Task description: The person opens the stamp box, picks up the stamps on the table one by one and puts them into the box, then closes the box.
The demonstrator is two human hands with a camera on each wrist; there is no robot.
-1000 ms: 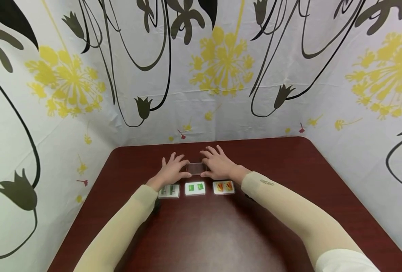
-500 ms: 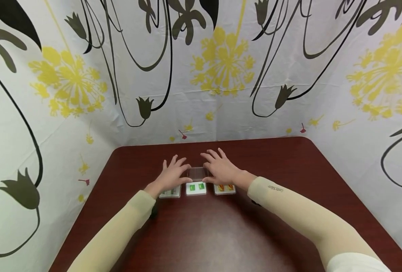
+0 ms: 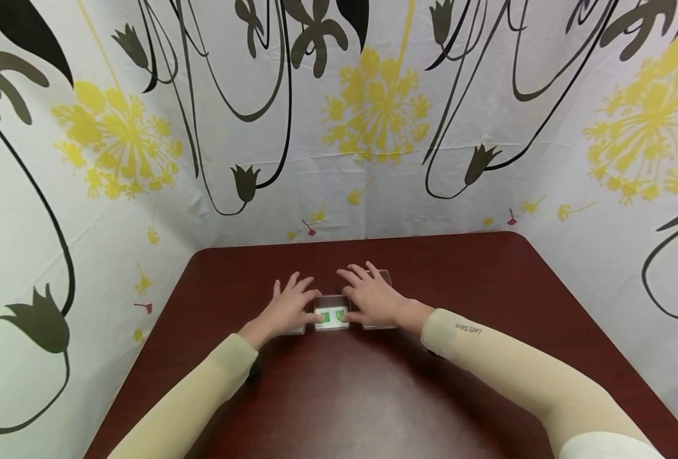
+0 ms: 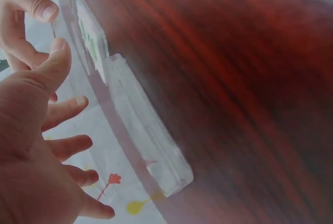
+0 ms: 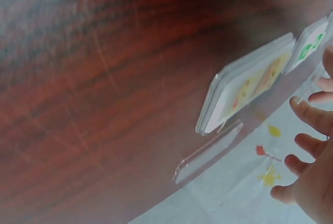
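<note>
Between both hands is a clear plastic lid (image 3: pixel 332 300), held by its ends. My left hand (image 3: pixel 284 307) pinches the left end with thumb and index finger, other fingers spread. The right hand (image 3: pixel 373 298) pinches the right end likewise. Beneath the lid's near part lies a white card with two green squares (image 3: pixel 331 318), in a clear case. Partly under the left hand, another clear case (image 4: pixel 148 127) lies on the table. A case with an orange-and-yellow picture card (image 5: pixel 255 86) sits by the right hand, mostly covered by it in the head view.
A second clear lid (image 5: pixel 208 151) lies flat behind the picture-card case, past the right hand. The dark red wooden table (image 3: pixel 339 389) extends toward the person. A patterned cloth (image 3: pixel 339 185) hangs along its far edge and sides.
Both hands have brought the clear lid toward the person, from behind the row of cases to over the green-square card. The second lid behind the right hand has come into view.
</note>
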